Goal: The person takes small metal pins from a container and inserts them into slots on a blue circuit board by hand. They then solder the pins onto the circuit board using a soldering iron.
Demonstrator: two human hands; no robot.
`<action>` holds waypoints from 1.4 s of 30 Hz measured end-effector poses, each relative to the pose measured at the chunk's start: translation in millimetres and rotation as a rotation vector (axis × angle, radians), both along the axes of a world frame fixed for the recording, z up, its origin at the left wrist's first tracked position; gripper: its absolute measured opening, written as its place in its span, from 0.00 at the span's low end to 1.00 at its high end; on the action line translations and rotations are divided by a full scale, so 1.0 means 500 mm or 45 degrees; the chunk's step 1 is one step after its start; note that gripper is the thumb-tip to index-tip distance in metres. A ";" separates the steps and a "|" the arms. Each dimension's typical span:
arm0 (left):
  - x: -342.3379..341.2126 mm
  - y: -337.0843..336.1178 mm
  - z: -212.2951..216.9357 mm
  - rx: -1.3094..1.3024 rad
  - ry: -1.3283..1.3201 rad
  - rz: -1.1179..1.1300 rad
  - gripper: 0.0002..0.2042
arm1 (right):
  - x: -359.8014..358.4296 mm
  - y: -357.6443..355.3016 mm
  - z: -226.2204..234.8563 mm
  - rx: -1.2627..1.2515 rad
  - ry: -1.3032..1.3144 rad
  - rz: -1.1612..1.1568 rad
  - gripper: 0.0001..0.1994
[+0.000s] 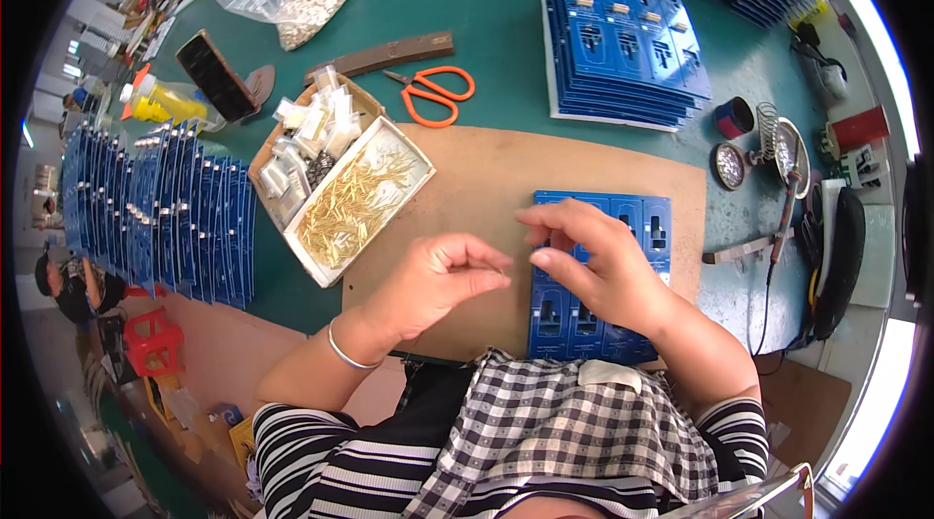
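The left hand [438,278] was curled shut, pinching a thin gold pin [496,273] at its fingertips. The right hand [593,261] hovered half-closed, holding nothing visible, over the blue panel [623,217] on the brown mat [486,188]. The tray of pins [355,203] (gold ones) sat left of the mat.

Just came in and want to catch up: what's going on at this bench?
A person works at a brown board on a green table. The left hand pinches what looks like a thin gold pin, and the right hand hovers over a blue circuit panel. A tray of gold pins lies to the left.
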State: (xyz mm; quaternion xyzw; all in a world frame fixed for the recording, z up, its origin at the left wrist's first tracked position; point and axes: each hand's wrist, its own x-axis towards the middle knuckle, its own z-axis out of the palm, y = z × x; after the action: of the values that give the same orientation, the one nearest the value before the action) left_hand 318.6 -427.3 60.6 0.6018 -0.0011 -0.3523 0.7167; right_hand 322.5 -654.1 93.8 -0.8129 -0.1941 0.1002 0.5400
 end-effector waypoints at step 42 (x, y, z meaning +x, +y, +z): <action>-0.054 -0.100 -0.053 -0.529 0.457 0.154 0.06 | -0.084 -0.040 -0.065 -0.167 -0.476 -0.141 0.18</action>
State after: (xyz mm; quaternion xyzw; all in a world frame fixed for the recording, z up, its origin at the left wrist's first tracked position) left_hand 291.8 -477.4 34.1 0.3689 0.0894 -0.4021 0.8332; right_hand 280.5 -674.3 61.5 -0.8601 -0.2391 -0.0700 0.4452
